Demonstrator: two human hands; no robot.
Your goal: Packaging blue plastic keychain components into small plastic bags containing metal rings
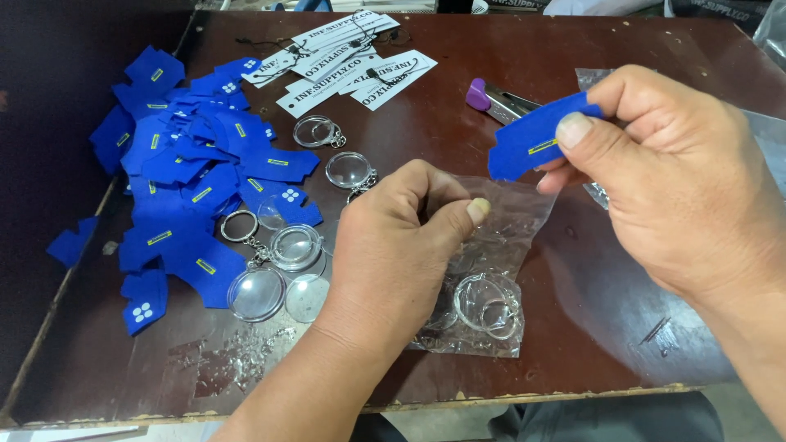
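My left hand (401, 245) pinches the upper edge of a small clear plastic bag (491, 270) that lies on the brown table (573, 344). Inside the bag sits a round clear keyring capsule (487, 304). My right hand (671, 180) holds a small blue shirt-shaped cutout (524, 143) with a yellow label between thumb and fingers, just above and to the right of the bag's mouth.
A pile of blue cutouts (188, 172) covers the table's left side. Several clear keyring capsules (278, 270) lie beside it. White hang tags with black strings (344, 57) lie at the back. A metal tool with a purple tip (491, 98) rests behind my right hand.
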